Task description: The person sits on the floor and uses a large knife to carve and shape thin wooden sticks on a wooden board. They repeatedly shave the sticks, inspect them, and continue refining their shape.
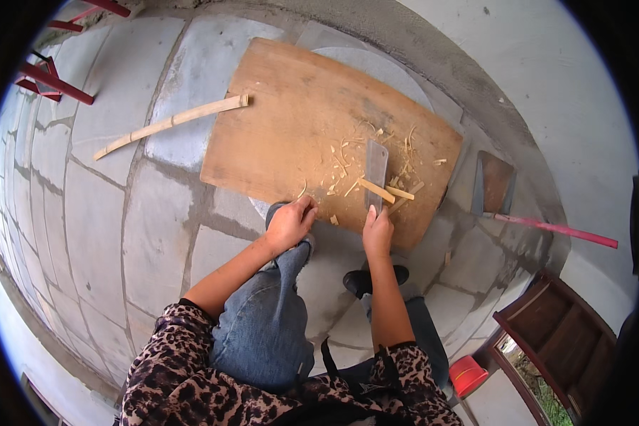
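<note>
Well, red bkt (467, 376) R of cleaver (375, 170)

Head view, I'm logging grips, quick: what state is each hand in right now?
Left hand: curled closed; whether it holds anything small cannot be told.
Right hand: closed, holding the cleaver.

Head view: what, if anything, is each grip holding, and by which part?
The right grip holds the cleaver by its handle end. The left grip is curled near the edge of the wooden board; whether it holds anything cannot be told.
</note>
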Motion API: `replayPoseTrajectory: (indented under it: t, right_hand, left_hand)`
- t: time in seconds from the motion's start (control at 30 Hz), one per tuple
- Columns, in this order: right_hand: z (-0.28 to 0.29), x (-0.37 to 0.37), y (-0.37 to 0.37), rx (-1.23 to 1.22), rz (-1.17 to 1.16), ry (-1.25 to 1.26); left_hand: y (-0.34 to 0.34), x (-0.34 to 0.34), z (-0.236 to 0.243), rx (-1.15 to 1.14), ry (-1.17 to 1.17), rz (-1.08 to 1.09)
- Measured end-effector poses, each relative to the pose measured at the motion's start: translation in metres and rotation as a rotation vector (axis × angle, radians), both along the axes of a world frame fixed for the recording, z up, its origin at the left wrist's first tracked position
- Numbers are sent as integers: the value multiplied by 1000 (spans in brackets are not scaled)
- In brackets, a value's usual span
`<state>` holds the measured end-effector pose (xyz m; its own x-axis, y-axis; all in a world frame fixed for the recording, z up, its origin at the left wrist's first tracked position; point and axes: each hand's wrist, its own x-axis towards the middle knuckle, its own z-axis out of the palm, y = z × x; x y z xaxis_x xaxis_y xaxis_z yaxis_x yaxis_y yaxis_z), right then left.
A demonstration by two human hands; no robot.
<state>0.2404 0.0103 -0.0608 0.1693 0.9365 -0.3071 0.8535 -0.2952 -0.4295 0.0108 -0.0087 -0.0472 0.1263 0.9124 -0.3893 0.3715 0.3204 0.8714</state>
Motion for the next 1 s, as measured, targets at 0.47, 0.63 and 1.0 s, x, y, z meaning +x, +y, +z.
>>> replayPoseTrajectory:
  t: [0.47,0.63,1.0]
  right_hand:
    - [-18,-5,25,-76,0,-36]
    - [-16,11,17,44,46,9]
    - [-13,38,-24,267,272,-127]
  left_hand:
    - [9,-6,-1,-101,0,36]
    - [7,4,-33,-79,90,-42]
    - [-9,-11,-33,-292,-189,155]
